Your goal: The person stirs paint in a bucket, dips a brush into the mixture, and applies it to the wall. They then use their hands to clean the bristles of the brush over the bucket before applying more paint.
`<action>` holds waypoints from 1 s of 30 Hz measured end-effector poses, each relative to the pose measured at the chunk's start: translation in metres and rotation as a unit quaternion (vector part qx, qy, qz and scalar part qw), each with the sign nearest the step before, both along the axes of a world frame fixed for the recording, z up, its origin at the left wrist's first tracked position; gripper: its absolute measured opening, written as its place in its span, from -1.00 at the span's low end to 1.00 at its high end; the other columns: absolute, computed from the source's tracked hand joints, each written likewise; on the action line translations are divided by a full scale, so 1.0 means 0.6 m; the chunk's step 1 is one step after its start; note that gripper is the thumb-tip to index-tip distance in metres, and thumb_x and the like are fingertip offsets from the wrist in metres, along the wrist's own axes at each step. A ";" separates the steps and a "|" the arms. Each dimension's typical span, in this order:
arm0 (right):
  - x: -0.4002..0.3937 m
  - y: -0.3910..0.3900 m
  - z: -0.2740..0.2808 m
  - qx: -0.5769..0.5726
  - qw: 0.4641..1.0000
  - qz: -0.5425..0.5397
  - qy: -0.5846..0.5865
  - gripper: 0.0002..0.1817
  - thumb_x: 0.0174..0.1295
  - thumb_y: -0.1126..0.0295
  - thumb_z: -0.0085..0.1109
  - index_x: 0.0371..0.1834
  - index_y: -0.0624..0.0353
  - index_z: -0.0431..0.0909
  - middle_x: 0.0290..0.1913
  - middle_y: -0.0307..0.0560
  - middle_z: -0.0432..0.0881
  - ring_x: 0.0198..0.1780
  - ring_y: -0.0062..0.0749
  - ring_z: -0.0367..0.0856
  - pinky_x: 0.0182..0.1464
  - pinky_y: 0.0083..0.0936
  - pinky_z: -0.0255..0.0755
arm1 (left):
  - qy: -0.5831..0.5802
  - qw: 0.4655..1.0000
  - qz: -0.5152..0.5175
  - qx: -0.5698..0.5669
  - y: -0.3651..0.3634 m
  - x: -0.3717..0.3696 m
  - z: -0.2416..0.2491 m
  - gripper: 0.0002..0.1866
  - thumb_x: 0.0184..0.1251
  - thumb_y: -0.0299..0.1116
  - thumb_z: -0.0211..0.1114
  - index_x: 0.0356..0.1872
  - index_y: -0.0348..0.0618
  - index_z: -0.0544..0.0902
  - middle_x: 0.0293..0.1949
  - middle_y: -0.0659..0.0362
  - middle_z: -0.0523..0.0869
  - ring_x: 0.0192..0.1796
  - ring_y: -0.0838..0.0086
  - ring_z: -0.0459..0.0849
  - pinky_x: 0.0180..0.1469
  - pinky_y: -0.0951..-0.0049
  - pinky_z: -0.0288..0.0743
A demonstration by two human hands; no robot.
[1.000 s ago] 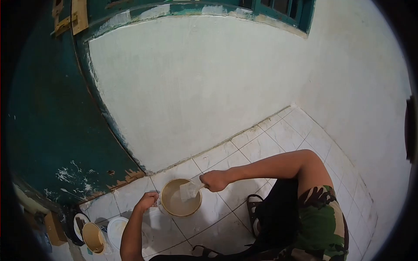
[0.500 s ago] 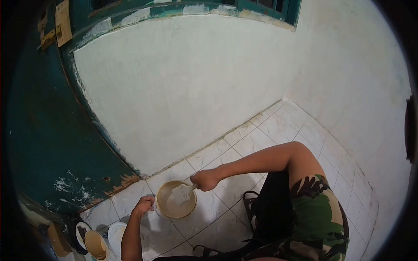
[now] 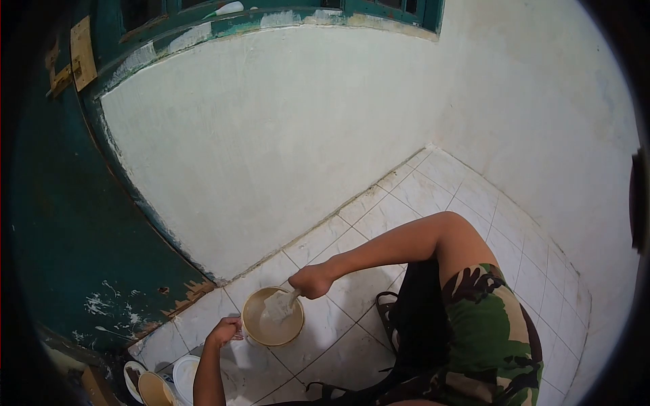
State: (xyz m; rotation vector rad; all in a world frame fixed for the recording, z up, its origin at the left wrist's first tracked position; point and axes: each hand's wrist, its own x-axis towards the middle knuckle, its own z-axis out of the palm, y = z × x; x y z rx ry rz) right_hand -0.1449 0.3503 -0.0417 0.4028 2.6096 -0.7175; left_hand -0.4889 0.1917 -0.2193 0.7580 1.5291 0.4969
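Moved brush farther inward across bucket standing on floor — thus set head inside rim. Clenched grip of right hand around brush handle; placed left hand beside bucket — could not tell grip state. Counted one brush, one bucket, three round containers at lower left.

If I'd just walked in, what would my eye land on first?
Probably the broad white wall filling the middle, beside a green door with white splashes low on the left. Below, the right hand holds a wide pale brush in a round bucket, the left hand close beside it.
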 end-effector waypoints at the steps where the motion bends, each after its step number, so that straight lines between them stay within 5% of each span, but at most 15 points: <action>1: 0.000 -0.002 -0.001 0.000 1.000 -0.001 0.001 -0.75 0.17 0.41 0.11 -0.24 0.44 0.48 -0.30 0.26 0.63 -0.17 0.12 0.67 -0.17 -0.14 0.52 | -0.003 1.000 -0.009 -0.004 0.000 -0.005 -0.006 -0.79 0.41 -0.53 0.01 -0.21 -0.24 0.65 -0.36 0.20 0.66 -0.37 0.48 0.64 -0.20 0.35 0.71; 7: 0.006 -0.007 0.001 0.000 1.000 0.001 0.024 -0.69 0.11 0.40 0.06 -0.23 0.51 0.55 -0.27 0.41 0.66 -0.14 0.22 0.68 -0.13 -0.09 0.53 | -0.005 1.000 0.011 0.016 -0.011 0.023 0.027 -0.74 0.44 -0.48 -0.03 -0.15 -0.21 0.67 -0.33 0.19 0.69 -0.34 0.53 0.65 -0.20 0.45 0.64; 9: 0.008 -0.008 0.005 -0.012 0.998 -0.005 0.063 -0.70 0.11 0.41 0.06 -0.23 0.49 0.55 -0.27 0.40 0.66 -0.13 0.23 0.67 -0.11 -0.06 0.52 | 0.071 0.994 -0.032 0.075 -0.010 0.045 0.058 -0.71 0.42 -0.37 -0.03 -0.14 -0.24 0.67 -0.36 0.18 0.65 -0.32 0.50 0.57 -0.17 0.44 0.54; 10: 0.010 -0.007 0.013 -0.031 0.998 -0.010 0.049 -0.72 0.12 0.41 0.07 -0.24 0.48 0.54 -0.25 0.40 0.65 -0.11 0.22 0.66 -0.09 -0.05 0.51 | 0.131 0.981 -0.087 0.114 -0.002 0.017 0.015 -0.78 0.33 -0.36 0.03 -0.20 -0.23 0.60 -0.38 0.19 0.60 -0.40 0.44 0.57 -0.32 0.35 0.60; 12: 0.015 -0.008 0.034 -0.102 0.993 -0.029 0.045 -0.72 0.15 0.43 0.09 -0.17 0.46 0.50 -0.19 0.39 0.63 -0.02 0.20 0.62 0.00 -0.05 0.47 | 0.140 0.985 -0.059 0.084 -0.003 0.024 0.021 -0.78 0.29 -0.34 0.05 -0.25 -0.25 0.60 -0.39 0.12 0.60 -0.40 0.43 0.56 -0.34 0.34 0.59; 14: 0.017 -0.008 0.035 -0.051 0.996 -0.062 0.027 -0.65 0.23 0.41 0.09 -0.01 0.44 0.41 -0.11 0.39 0.61 0.02 0.24 0.59 0.03 -0.07 0.45 | 0.142 0.984 -0.053 0.092 -0.007 0.022 0.016 -0.77 0.31 -0.34 0.04 -0.28 -0.28 0.59 -0.38 0.11 0.63 -0.41 0.37 0.63 -0.31 0.32 0.62; 16: 0.018 -0.006 0.030 -0.046 0.995 -0.076 0.054 -0.65 0.26 0.38 0.11 0.00 0.43 0.41 -0.11 0.38 0.60 0.03 0.22 0.59 0.04 -0.08 0.45 | 0.090 0.994 0.027 0.064 -0.011 0.029 0.021 -0.75 0.36 -0.33 0.05 -0.13 -0.27 0.57 -0.28 0.08 0.63 -0.32 0.33 0.66 -0.32 0.28 0.63; 17: 0.014 -0.010 0.040 -0.048 0.994 -0.087 0.039 -0.64 0.27 0.37 0.12 0.00 0.44 0.40 -0.11 0.38 0.60 0.03 0.20 0.59 0.05 -0.10 0.44 | 0.076 0.996 0.026 0.047 -0.014 0.033 0.045 -0.80 0.40 -0.25 0.06 -0.23 -0.14 0.56 -0.36 0.23 0.56 -0.30 0.46 0.57 -0.23 0.36 0.60; 27: 0.016 -0.018 0.040 -0.079 0.989 -0.127 -0.004 -0.64 0.32 0.40 0.10 0.07 0.40 0.35 -0.10 0.32 0.60 0.00 0.16 0.58 0.05 -0.12 0.43 | 0.094 0.993 0.049 0.052 -0.014 0.042 0.058 -0.80 0.40 -0.27 0.08 -0.22 -0.17 0.58 -0.40 0.23 0.56 -0.35 0.48 0.57 -0.28 0.40 0.58; 30: 0.020 -0.021 0.036 -0.067 0.991 -0.113 0.024 -0.66 0.33 0.44 0.07 0.07 0.36 0.27 -0.11 0.32 0.58 -0.02 0.18 0.58 0.01 -0.08 0.42 | 0.101 0.993 0.037 0.054 -0.011 0.036 0.045 -0.76 0.33 -0.30 0.10 -0.20 -0.26 0.59 -0.33 0.10 0.64 -0.33 0.35 0.63 -0.30 0.32 0.63</action>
